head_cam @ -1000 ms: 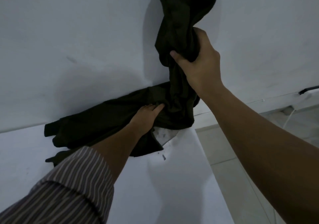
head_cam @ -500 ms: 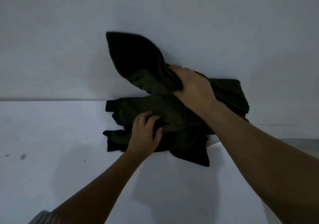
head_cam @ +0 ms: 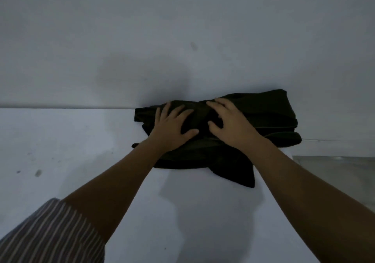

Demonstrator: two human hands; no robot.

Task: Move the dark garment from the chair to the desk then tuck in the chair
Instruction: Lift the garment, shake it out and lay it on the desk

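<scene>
Head view: you are looking down at the white desk (head_cam: 81, 141).
Dark garment (head_cam: 253, 118): lying bunched at the desk's far edge against the wall, long axis running left-right.
Left hand (head_cam: 172, 129): pressing flat, fingers spread, gripping nothing.
Right hand (head_cam: 231, 122): resting on top, fingers loosely curled, equally near.
Chair: sitting out of view.

The plain white counter (head_cam: 67, 141) is lying open to the left and front of the crumpled dark cloth garment (head_cam: 263, 116), which is sitting against the pale wall (head_cam: 182, 29), blocking the rear.
</scene>
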